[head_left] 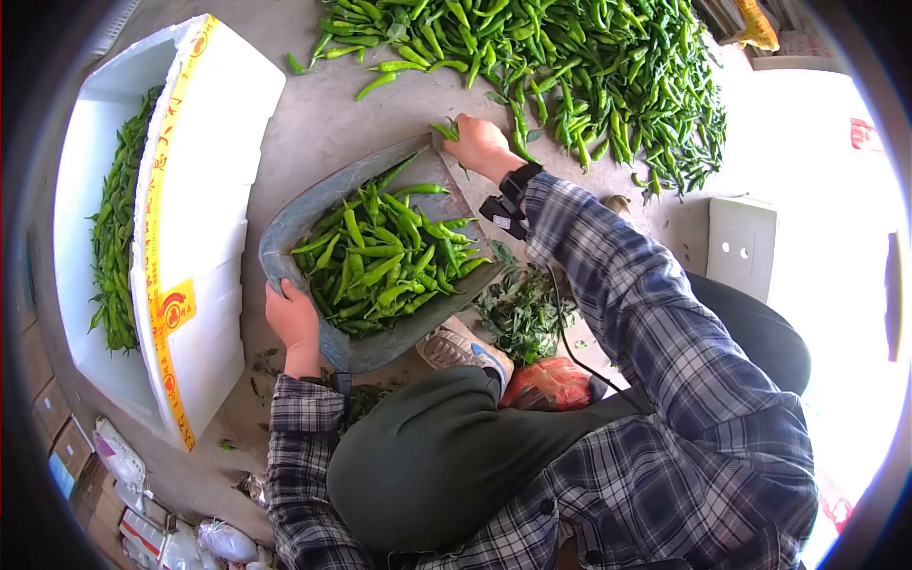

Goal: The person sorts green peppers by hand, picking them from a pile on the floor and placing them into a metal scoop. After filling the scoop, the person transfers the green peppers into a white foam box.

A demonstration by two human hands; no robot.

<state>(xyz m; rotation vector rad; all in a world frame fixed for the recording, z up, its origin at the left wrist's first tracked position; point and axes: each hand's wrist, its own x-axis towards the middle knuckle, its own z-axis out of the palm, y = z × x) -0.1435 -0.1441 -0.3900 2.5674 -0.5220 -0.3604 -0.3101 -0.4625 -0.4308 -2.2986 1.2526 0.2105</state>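
A grey scoop-like pan [285, 223] holds a heap of green peppers [385, 252]. My left hand [292, 318] grips the pan's left rim, its fingers over the edge. At the pan's upper right corner, my right hand [475, 144] is closed on a green pepper [445, 130], some of which the fingers hide. Beyond it spreads a big pile of green peppers [589, 71] on the floor.
A white foam box [214, 190] with green peppers inside stands at the left. Leaves [527, 313] and a red bag [546, 385] lie by my shoe [465, 351]. Cartons and plastic bags are at lower left; a pale box [741, 247] is at right.
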